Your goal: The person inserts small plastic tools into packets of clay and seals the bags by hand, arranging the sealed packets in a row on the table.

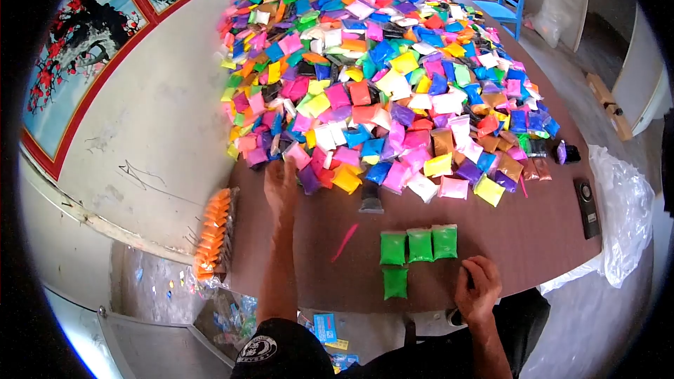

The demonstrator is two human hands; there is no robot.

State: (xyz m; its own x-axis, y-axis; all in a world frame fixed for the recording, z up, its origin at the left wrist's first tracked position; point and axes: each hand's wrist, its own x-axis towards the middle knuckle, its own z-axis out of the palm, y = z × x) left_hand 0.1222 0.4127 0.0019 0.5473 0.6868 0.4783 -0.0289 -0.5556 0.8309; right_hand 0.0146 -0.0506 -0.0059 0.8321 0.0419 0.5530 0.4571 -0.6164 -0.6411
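A large heap of small packets in many colours [361,93] covers the far part of the brown table [309,267]. My left hand [281,181] reaches to the heap's near left edge, its fingertips at a pink packet [298,156]; whether they grip it is too small to tell. Near the front edge lie green packets, three side by side [420,245] and one [395,283] below the left one. Just right of them my right hand [479,284] rests with curled fingers, and what they may hold is hidden.
Orange packets [213,235] are stacked at the table's left edge. A pink strip [344,242] lies mid-table, a dark packet [371,198] near the heap. At the right are a black device [587,208] and clear plastic [621,214]. A blue chair [507,3] stands behind.
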